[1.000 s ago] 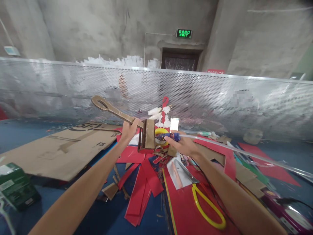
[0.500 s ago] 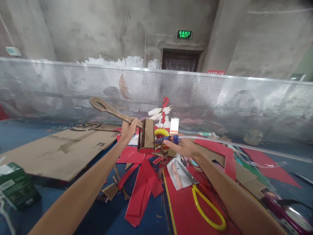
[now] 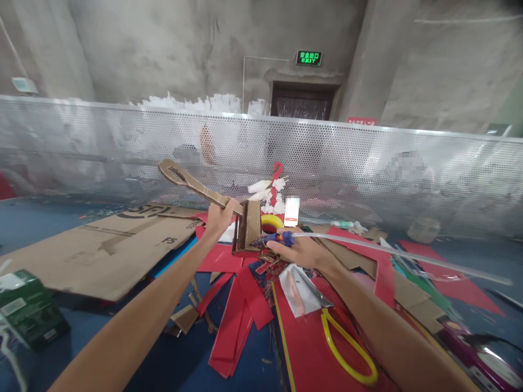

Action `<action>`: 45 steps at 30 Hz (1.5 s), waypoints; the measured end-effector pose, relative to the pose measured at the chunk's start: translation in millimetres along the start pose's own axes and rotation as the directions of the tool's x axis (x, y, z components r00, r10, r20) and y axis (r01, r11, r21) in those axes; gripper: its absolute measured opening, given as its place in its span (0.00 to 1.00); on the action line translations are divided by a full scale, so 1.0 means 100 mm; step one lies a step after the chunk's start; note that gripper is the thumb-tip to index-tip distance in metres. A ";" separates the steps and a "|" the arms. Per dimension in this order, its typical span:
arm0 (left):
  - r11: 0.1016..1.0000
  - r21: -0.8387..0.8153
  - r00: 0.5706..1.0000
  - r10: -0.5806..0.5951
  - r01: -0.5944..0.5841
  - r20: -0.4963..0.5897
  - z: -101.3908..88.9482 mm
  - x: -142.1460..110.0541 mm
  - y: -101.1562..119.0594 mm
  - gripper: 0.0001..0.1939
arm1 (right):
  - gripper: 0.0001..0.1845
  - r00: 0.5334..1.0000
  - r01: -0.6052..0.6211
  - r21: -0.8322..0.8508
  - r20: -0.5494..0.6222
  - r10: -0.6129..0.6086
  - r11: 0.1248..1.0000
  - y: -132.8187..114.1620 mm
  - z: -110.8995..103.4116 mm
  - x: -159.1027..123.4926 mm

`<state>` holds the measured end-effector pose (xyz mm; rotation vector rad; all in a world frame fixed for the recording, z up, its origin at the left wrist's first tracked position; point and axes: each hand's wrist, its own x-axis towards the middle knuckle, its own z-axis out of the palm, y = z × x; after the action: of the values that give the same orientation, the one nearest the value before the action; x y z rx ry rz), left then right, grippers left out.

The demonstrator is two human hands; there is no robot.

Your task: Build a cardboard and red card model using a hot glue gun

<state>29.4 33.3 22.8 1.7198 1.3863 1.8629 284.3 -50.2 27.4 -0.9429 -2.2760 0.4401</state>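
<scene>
My left hand [image 3: 220, 215] is closed around the handle of a cardboard model [image 3: 200, 190]. The handle ends in a loop at upper left, and a small box-like part [image 3: 250, 223] sits at its lower right end. In my right hand [image 3: 300, 248] is a blue hot glue gun [image 3: 273, 238], a long clear glue stick [image 3: 392, 246] sticking out of its back. The gun's nozzle is at the lower right side of the box part; whether it touches cannot be made out. A yellow ring [image 3: 272, 222] lies just behind the nozzle.
Red strips [image 3: 232, 329] lie below my hands. A large cardboard sheet [image 3: 102, 253] and green box [image 3: 30, 307] are at left. A phone [image 3: 291, 211] stands behind, before a perforated metal screen [image 3: 347, 169]. Yellow-handled scissors [image 3: 347, 348] rest on red board at right.
The cardboard model and my left hand have shifted slightly right, its loop tilting a little. The glue gun has moved slightly left and down along the box part.
</scene>
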 end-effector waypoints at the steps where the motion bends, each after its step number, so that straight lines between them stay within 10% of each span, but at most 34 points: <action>1: 1.000 0.013 1.000 0.014 -0.014 0.012 0.00 0.00 0.00 0.12 | 0.21 1.000 -0.003 0.019 -0.003 0.003 1.000 0.01 0.01 0.00; 17: 0.997 0.020 0.993 0.077 -0.079 0.084 0.02 -0.05 0.05 0.12 | 0.20 0.978 -0.040 -0.001 -0.204 0.039 0.999 0.05 0.04 0.03; 31: 0.999 0.019 0.996 0.038 -0.040 0.085 0.00 -0.03 0.03 0.13 | 0.24 0.999 0.032 -0.067 -0.011 -0.033 0.997 -0.02 -0.03 0.00; 37: 1.000 0.020 0.997 0.013 -0.015 0.073 0.00 -0.02 0.03 0.12 | 0.24 0.983 -0.138 0.137 0.142 0.118 0.981 0.06 -0.12 -0.04; 45: 0.999 0.044 0.998 0.025 -0.028 0.061 -0.01 -0.03 0.03 0.13 | 0.29 0.960 -0.244 0.527 0.014 0.280 0.814 0.24 -0.08 0.00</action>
<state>30.3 29.3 23.1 1.8091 1.3995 1.7901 301.7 -33.4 21.3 -0.9586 -1.8128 1.0765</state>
